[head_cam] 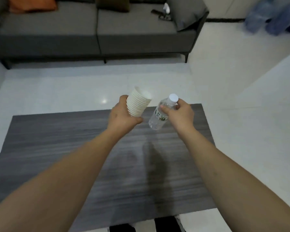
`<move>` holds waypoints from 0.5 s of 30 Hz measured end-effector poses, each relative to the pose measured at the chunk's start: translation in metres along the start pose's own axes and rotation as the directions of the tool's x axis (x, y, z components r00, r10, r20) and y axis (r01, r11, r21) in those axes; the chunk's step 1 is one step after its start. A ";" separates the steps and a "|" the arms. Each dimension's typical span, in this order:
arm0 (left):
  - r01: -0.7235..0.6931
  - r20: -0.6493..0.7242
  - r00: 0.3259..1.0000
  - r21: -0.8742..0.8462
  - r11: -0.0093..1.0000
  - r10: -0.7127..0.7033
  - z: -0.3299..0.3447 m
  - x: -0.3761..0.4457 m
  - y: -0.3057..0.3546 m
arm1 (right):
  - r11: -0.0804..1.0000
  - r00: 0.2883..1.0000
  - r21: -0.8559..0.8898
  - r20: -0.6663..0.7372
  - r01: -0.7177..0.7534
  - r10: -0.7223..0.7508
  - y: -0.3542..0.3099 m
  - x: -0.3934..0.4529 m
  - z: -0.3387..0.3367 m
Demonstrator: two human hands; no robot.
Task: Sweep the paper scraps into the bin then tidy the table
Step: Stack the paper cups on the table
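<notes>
Over the far part of the grey wood-grain table (57, 148), my left hand (122, 116) grips a tilted stack of white paper cups (139, 102), their mouths pointing up and away. My right hand (179, 114) holds a clear plastic water bottle (159, 116) with a white cap by its neck, and the bottle leans to the left. Both things are lifted off the tabletop. I see no paper scraps and no bin in this view.
A grey sofa (94, 30) with an orange cushion (32, 5) stands beyond the table across a strip of pale floor. Blue cloth (273, 19) lies at the far right. My dark shoes (122, 228) show below the table's near edge.
</notes>
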State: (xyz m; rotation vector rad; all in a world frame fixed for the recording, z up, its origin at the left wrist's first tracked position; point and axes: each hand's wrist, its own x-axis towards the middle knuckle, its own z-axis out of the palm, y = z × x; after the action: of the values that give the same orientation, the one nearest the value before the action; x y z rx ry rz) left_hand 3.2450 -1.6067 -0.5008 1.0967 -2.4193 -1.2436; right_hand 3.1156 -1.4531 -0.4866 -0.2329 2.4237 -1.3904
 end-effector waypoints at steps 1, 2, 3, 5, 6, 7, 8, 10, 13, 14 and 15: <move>-0.054 0.012 0.998 -0.002 0.999 0.054 -0.008 0.002 0.029 | 1.000 0.999 0.009 -0.038 0.014 -0.013 -0.016 -0.006 -0.020; -0.106 0.021 0.994 -0.008 0.994 0.106 -0.015 0.002 0.060 | 0.999 0.997 0.020 -0.074 0.030 -0.029 -0.034 -0.013 -0.043; -0.154 0.030 0.988 -0.017 0.988 0.154 -0.022 0.000 0.091 | 0.998 0.993 0.035 -0.110 0.047 -0.043 -0.051 -0.019 -0.067; -0.243 0.055 0.968 -0.028 0.970 0.244 -0.030 -0.009 0.160 | 0.994 0.981 0.088 -0.186 0.068 -0.050 -0.084 -0.032 -0.123; -0.287 0.067 0.955 -0.031 0.958 0.288 -0.031 -0.017 0.196 | 0.989 0.973 0.119 -0.225 0.082 -0.054 -0.098 -0.040 -0.155; -0.333 0.077 0.939 -0.039 0.942 0.335 -0.030 -0.026 0.234 | 0.984 0.961 0.145 -0.268 0.106 -0.064 -0.109 -0.049 -0.189; -0.382 0.081 0.919 -0.056 0.922 0.386 -0.027 -0.038 0.271 | 0.977 0.946 0.166 -0.314 0.137 -0.080 -0.117 -0.059 -0.225; -0.465 0.074 0.876 -0.130 0.875 0.477 -0.011 -0.068 0.341 | 0.958 0.908 0.199 -0.404 0.206 -0.111 -0.125 -0.082 -0.300; -0.541 0.072 0.817 -0.251 0.803 0.573 0.031 -0.131 0.436 | 0.928 0.845 0.238 -0.520 0.286 -0.126 -0.115 -0.124 -0.413; -0.561 0.086 0.792 -0.288 0.776 0.605 0.049 -0.154 0.465 | 0.922 0.825 0.244 -0.552 0.300 -0.122 -0.107 -0.138 -0.449; -0.576 0.107 0.765 -0.328 0.749 0.636 0.069 -0.179 0.493 | 0.919 0.804 0.246 -0.584 0.309 -0.113 -0.097 -0.154 -0.485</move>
State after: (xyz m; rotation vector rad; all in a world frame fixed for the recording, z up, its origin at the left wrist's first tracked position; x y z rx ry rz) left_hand 3.0795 -1.2582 -0.1390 0.0520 -2.3376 -1.4309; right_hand 3.0785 -1.0646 -0.1456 -0.0055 2.5965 -2.2095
